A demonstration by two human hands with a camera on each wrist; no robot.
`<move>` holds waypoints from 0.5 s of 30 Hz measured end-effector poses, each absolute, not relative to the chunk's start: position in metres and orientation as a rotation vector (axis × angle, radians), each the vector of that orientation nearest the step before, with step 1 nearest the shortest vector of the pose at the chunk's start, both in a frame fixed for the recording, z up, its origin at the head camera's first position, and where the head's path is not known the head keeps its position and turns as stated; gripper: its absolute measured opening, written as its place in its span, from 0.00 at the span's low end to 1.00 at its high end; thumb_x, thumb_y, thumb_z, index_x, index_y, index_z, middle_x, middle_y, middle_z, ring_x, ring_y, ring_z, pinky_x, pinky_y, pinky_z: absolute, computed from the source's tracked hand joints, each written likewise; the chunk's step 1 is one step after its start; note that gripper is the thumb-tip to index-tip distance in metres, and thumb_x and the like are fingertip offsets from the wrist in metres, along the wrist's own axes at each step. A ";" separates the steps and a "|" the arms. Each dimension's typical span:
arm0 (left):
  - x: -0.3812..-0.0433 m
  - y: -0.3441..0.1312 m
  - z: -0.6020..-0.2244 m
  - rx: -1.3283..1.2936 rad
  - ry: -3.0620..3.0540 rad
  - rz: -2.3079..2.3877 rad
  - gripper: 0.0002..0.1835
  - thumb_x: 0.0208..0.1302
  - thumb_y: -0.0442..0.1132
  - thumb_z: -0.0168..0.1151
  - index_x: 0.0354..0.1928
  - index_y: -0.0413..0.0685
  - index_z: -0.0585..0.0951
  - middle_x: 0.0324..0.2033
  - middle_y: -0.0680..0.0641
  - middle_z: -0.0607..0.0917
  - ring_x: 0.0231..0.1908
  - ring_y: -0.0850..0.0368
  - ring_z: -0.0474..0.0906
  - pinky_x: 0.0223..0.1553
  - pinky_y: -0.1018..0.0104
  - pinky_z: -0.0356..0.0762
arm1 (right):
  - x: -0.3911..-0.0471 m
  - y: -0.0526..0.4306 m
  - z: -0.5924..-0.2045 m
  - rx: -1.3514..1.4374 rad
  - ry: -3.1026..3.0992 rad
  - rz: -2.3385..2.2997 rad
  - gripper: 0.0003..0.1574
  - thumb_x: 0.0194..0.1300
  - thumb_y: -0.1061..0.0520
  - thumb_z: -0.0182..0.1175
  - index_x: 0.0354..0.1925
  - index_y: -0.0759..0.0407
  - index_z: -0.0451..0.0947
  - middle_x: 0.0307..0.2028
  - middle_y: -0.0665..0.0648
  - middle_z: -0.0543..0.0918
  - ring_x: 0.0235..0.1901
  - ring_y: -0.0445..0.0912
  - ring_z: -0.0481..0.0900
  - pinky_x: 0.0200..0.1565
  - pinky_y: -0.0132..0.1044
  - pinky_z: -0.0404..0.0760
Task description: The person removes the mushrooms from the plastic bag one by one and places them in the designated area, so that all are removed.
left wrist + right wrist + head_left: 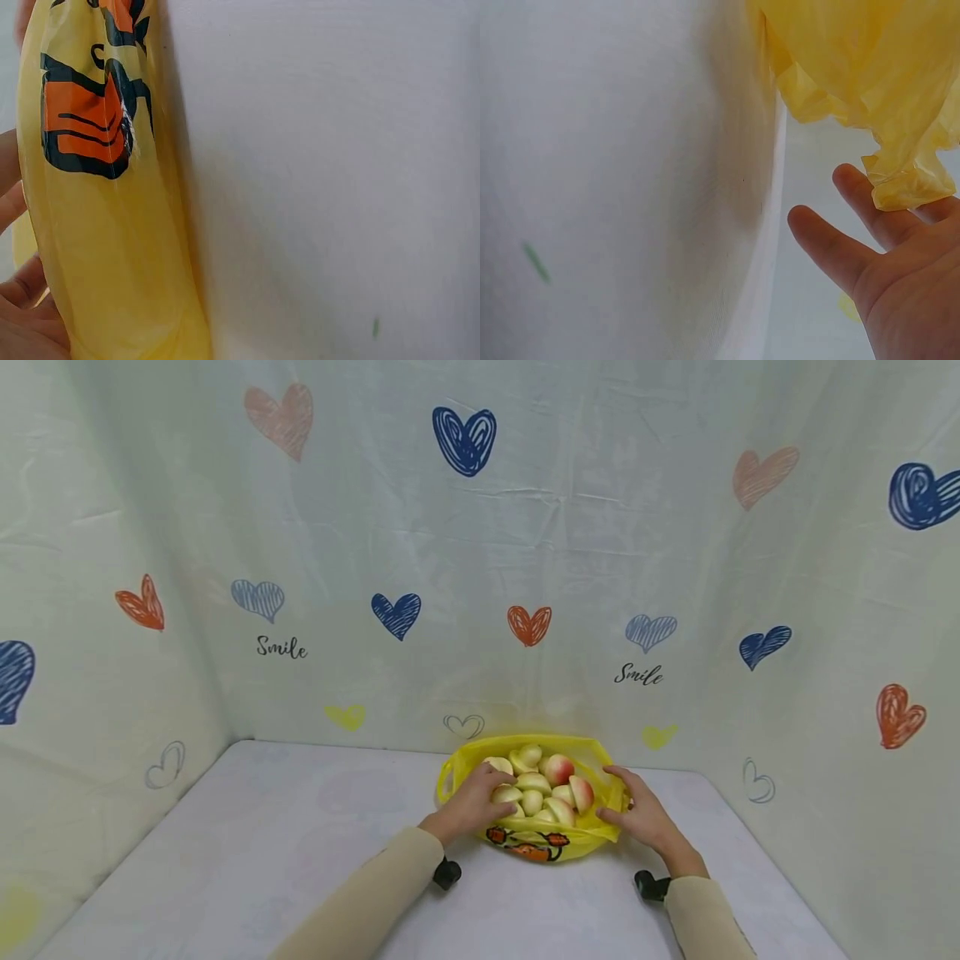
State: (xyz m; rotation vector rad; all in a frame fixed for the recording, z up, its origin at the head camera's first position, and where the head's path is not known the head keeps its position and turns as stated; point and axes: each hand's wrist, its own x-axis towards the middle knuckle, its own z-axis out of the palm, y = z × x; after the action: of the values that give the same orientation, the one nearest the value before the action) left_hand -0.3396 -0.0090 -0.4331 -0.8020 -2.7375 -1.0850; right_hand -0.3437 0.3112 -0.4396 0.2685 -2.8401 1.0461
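A yellow plastic bag (547, 845) with an orange and black print stands on the table, its mouth spread wide. Several cut apple pieces (532, 783), pale yellow with some red skin, fill it. Over the bag's left side reaches my left hand (472, 803), thumb and fingers apart at the apple pieces. The left wrist view shows the bag's printed side (112, 225), with parts of the fingers beyond it. At the bag's right edge is my right hand (643, 810), thumb and fingers spread. In the right wrist view its fingers (862, 199) extend near the crumpled yellow plastic (907, 172).
The bag rests toward the back of a white-covered table (322, 835). Behind and beside it hangs a pale curtain (555, 543) printed with hearts. Black wrist-worn devices (447, 873) sit below both hands.
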 end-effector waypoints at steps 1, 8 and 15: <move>-0.340 -0.008 -0.434 -0.795 -2.740 -1.095 0.22 0.61 0.45 0.66 0.57 0.49 0.78 0.45 0.48 0.71 0.43 0.57 0.68 0.50 0.60 0.70 | -0.344 0.311 -0.440 0.270 -2.840 1.046 0.49 0.53 0.45 0.68 0.68 0.50 0.58 0.70 0.66 0.55 0.65 0.65 0.56 0.59 0.67 0.59; -0.343 -0.005 -0.435 -0.776 -2.759 -1.124 0.21 0.61 0.44 0.66 0.56 0.47 0.79 0.45 0.49 0.73 0.44 0.57 0.69 0.52 0.59 0.70 | -0.343 0.311 -0.439 0.288 -2.846 1.024 0.50 0.53 0.44 0.68 0.69 0.51 0.58 0.70 0.66 0.55 0.65 0.65 0.56 0.59 0.68 0.59; -0.345 -0.003 -0.438 -0.768 -2.776 -1.128 0.20 0.61 0.42 0.66 0.55 0.48 0.79 0.44 0.51 0.73 0.43 0.58 0.69 0.51 0.59 0.70 | -0.343 0.311 -0.439 0.287 -2.845 1.030 0.50 0.53 0.45 0.68 0.69 0.50 0.58 0.70 0.66 0.55 0.65 0.65 0.56 0.59 0.68 0.59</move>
State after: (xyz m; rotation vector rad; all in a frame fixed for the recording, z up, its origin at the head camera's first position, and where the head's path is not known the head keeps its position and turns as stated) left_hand -0.3448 -0.0026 -0.4378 -0.7677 -2.7762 -1.1279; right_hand -0.3434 0.3114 -0.4394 0.2873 -2.8447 1.0304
